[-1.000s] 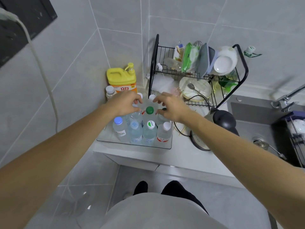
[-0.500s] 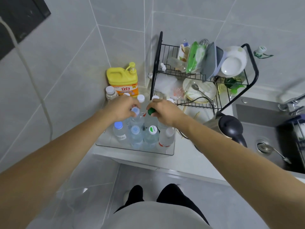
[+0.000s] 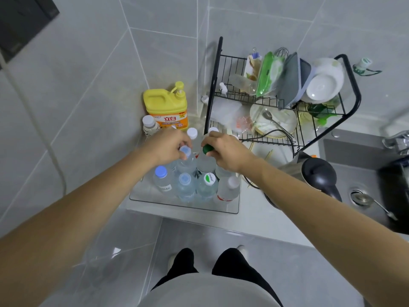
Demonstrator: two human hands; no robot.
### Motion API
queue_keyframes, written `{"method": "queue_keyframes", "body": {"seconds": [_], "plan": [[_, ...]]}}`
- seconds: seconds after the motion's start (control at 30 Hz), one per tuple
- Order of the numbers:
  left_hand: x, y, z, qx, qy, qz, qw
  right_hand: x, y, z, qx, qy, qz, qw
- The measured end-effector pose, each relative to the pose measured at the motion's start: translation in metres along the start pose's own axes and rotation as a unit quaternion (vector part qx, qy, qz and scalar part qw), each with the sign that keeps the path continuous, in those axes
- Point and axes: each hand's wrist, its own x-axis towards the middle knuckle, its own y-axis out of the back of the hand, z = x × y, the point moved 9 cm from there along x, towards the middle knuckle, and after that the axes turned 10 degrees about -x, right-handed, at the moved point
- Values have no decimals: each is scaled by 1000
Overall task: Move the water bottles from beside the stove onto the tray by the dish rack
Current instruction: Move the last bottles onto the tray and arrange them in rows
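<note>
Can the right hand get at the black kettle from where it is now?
Probably yes. The kettle stands in the open beside the tray, with nothing above it, but the right hand is closed on the green-capped bottle and must release first.

Since 1.0 s ago: left hand (image 3: 166, 145) has closed on the pale-blue cap (image 3: 185, 150), right hand (image 3: 223, 149) on the green cap (image 3: 207, 148); both were open-fingered above the bottles. No real change in the last 0.5 s. Camera has shifted slightly left; the tap is now mostly out of frame.
</note>
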Motion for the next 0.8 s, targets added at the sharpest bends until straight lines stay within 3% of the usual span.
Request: {"method": "queue_keyframes", "body": {"seconds": [0.47, 0.8], "plan": [[-4, -1, -1, 0, -6, 1, 1000, -11, 5, -19, -5, 67, -9, 998], [-18, 5, -6, 9, -27, 17, 999, -12, 5, -23, 30, 18, -7, 999]]}}
